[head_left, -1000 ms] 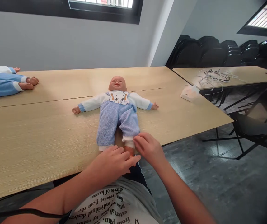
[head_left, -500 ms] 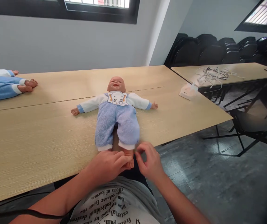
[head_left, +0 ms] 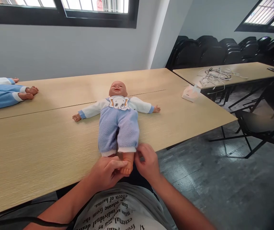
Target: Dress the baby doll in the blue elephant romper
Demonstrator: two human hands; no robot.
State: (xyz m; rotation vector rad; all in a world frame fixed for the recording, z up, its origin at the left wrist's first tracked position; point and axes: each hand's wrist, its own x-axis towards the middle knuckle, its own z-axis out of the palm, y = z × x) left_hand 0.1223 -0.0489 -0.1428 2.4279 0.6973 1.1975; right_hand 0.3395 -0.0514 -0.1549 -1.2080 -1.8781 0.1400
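Note:
A baby doll point(head_left: 119, 124) lies on its back at the table's front edge, arms spread, in a white and blue outfit with an elephant bib. My left hand point(head_left: 108, 171) is closed round the foot point(head_left: 127, 167) of the doll's leg on the right, thumb on top. Beside that leg, my right hand point(head_left: 148, 161) is closed with curled fingers at the outer edge of the white trouser cuff point(head_left: 127, 149). The fingertips seem to pinch the cuff, though they are partly hidden. The doll's other foot is mostly behind my left hand.
A second doll point(head_left: 3, 92) in blue trousers lies at the far left of the table point(head_left: 43, 143). A tissue box point(head_left: 191, 93) stands on the right. Tangled cables point(head_left: 216, 75) lie on another table, with a black folding chair point(head_left: 266, 121) near it.
My right hand has moved up slightly to the trouser cuff. My left thumb now lies across the doll's foot, and the lower leg shows more below the cuff.

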